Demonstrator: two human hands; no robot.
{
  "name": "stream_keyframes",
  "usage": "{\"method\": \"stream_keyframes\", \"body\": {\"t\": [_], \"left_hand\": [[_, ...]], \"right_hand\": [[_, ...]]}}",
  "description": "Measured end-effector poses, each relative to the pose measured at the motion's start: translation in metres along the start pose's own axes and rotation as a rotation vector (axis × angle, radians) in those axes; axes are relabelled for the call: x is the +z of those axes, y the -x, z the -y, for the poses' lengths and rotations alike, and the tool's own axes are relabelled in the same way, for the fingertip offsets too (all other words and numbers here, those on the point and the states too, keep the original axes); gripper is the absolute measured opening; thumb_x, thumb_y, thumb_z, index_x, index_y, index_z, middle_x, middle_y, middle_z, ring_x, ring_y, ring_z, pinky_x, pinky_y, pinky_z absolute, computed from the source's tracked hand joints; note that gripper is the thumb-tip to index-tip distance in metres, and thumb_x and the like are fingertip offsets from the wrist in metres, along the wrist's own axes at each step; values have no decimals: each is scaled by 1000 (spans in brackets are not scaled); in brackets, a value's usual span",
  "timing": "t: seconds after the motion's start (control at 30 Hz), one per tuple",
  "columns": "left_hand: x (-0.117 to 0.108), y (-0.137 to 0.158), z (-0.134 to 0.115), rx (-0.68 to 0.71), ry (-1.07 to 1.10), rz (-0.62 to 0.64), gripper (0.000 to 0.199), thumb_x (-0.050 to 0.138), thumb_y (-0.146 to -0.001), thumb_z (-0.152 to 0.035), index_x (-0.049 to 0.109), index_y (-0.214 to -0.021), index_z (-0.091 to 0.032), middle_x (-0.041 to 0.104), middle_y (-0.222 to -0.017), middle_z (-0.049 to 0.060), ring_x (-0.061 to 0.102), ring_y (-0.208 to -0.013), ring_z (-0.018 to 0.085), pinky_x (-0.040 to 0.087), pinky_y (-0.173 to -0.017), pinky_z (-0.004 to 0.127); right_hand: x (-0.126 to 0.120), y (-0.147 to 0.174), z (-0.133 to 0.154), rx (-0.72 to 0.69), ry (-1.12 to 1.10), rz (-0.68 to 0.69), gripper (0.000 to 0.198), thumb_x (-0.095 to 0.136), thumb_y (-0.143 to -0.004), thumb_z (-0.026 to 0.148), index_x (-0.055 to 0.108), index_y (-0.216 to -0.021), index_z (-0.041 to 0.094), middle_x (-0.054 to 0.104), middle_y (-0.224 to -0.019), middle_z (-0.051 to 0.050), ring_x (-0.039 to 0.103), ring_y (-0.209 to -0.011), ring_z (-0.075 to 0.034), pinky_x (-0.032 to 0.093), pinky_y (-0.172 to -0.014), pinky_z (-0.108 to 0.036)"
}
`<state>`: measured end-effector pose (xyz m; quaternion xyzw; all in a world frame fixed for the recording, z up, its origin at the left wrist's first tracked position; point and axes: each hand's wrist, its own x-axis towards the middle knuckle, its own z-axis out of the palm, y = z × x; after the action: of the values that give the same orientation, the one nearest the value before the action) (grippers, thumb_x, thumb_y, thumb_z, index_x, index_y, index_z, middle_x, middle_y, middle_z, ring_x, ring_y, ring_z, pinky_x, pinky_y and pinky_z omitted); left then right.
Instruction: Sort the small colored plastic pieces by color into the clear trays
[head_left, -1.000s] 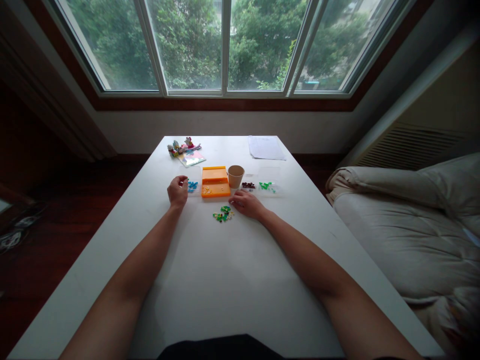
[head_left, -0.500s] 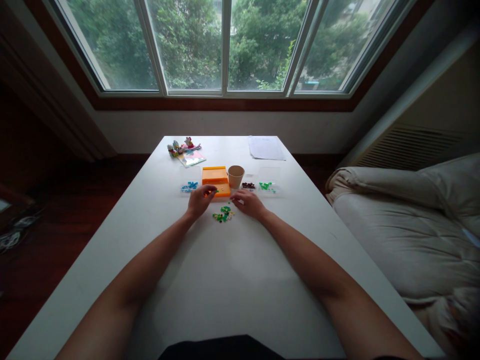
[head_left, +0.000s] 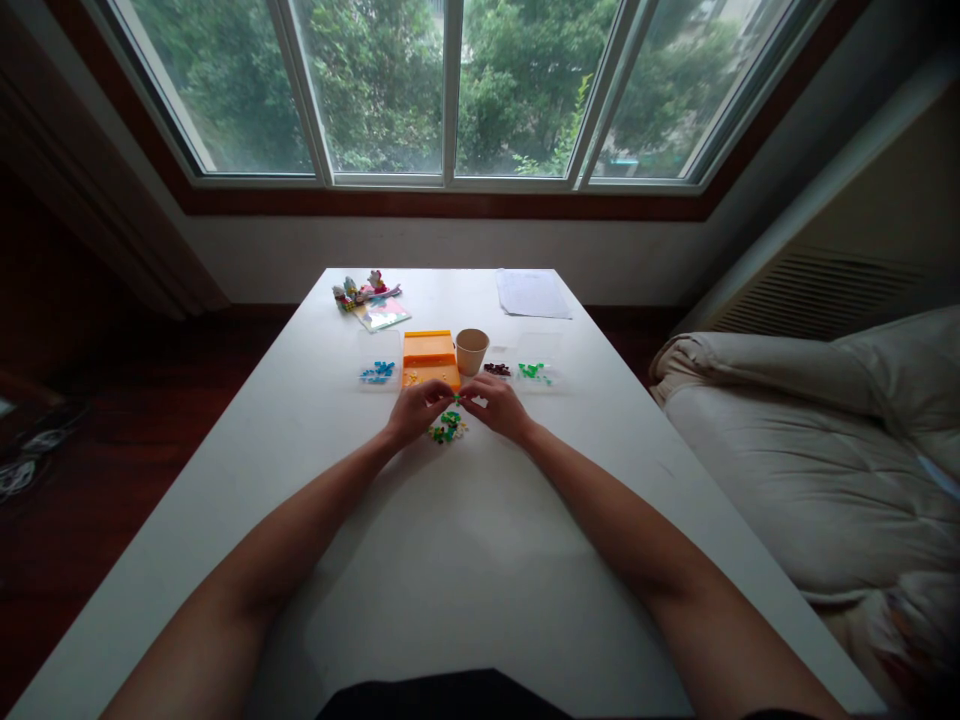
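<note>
My left hand [head_left: 417,411] and my right hand [head_left: 498,408] meet over the middle of the table. Between their fingertips is a small green toy brick [head_left: 457,399], pinched from both sides; whether it is one brick or two joined is too small to tell. Just below the fingers lies a loose pile of green, yellow and dark bricks [head_left: 448,430], partly covered by my left hand. Behind my hands sits an open orange box [head_left: 430,360] with a few small yellowish pieces inside, its front edge partly hidden by my left hand.
A brown paper cup [head_left: 472,353] stands beside the orange box. Clear trays hold blue bricks [head_left: 378,372], dark brown bricks [head_left: 496,370] and green bricks [head_left: 534,373]. Toy figures [head_left: 367,290], a colourful packet [head_left: 384,314] and paper sheets [head_left: 533,294] lie at the back.
My left hand has moved right and towards me, from over the orange box to my right hand, bringing a green brick. My right hand has stayed nearly in place; the fingertips now meet.
</note>
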<state>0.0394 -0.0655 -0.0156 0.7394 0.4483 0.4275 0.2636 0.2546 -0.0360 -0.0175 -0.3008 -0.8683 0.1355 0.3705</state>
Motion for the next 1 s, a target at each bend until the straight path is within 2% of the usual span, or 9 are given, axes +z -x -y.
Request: {"method": "stream_keyframes", "body": {"t": [0.27,0.37,0.5,0.57,0.67,0.8,0.9,1.0], "left_hand": [[2,0,4,4,-79,55,21,61,-88,-38,71,-96,-21,74,-86,3,63,-71,14,51,-68,27],[1,-1,7,14,-189,76,20,58,-90,-33,71,-99,-22,73,-89,4,63,-72,15,51,-70,28],[-3,0,10,69,-354,123,19,56,-90,-27,73,-95,-24,71,-92,5,63,-77,17,50,-73,29],[-5,0,11,78,-401,138,19,56,-90,-26,74,-95,-24,71,-95,5,63,-79,17,49,-73,29],[-7,1,12,76,-427,163,19,56,-89,-25,74,-96,-25,71,-97,5,62,-81,18,47,-71,29],[-9,2,14,79,-441,194,20,55,-90,-27,74,-96,-26,70,-95,5,62,-79,18,45,-69,28],[-9,2,15,86,-448,203,21,55,-90,-29,75,-96,-27,69,-93,4,61,-78,17,44,-68,28],[-9,2,17,89,-434,219,19,57,-88,-29,74,-96,-26,68,-90,4,60,-75,17,43,-67,28]], "right_hand": [[-1,1,-2,-6,13,6,13,60,-93,34,66,-89,23,64,-85,-5,57,-85,-20,45,-79,-34],[-8,2,-12,55,89,-120,11,59,-92,30,63,-85,23,63,-85,-5,56,-88,-21,45,-81,-35],[-25,6,-36,256,274,-399,12,55,-93,28,60,-84,22,61,-84,-6,53,-86,-23,44,-82,-37],[-34,9,-49,345,366,-495,12,55,-92,28,60,-84,21,60,-84,-7,52,-85,-24,42,-83,-38],[-42,13,-66,444,460,-576,14,54,-91,28,59,-82,20,58,-82,-7,49,-82,-23,41,-83,-39],[-45,17,-76,562,516,-616,16,55,-89,30,57,-77,21,56,-79,-7,47,-81,-24,40,-81,-39],[-45,16,-73,554,490,-611,16,54,-90,30,58,-78,21,55,-79,-7,47,-81,-24,40,-81,-39],[-39,12,-59,426,397,-548,15,51,-92,28,59,-82,20,57,-81,-7,49,-82,-24,41,-81,-38]]}}
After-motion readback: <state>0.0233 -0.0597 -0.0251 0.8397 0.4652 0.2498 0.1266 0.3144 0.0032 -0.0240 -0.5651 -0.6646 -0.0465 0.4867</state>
